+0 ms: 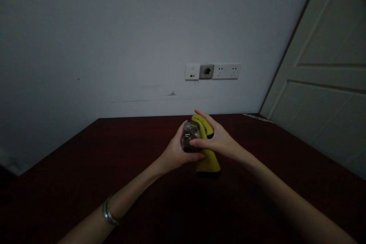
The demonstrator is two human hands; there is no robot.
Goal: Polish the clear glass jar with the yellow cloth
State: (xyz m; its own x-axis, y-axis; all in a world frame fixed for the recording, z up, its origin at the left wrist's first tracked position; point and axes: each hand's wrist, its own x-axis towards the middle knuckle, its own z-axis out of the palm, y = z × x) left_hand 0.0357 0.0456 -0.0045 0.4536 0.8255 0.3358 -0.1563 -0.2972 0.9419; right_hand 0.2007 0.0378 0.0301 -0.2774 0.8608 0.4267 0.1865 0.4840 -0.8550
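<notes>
A small clear glass cup [188,131] is held above the dark red table. My left hand [175,150] is wrapped round its left side and underside, fingers closed on it. A yellow cloth [208,162] with a dark edge is folded against the right side of the glass and hangs down below it. My right hand [219,139] grips this cloth, its thumb lying across the front of the glass. Part of the cloth is hidden behind the right hand. The inside of the glass is too dark to make out.
The dark red table [128,148] meets a pale wall [128,45] at its back edge. Several sockets [227,71] are set in the wall. A white panelled door [320,95] leans in at the right, with a thin pale strip [257,117] on the table near it.
</notes>
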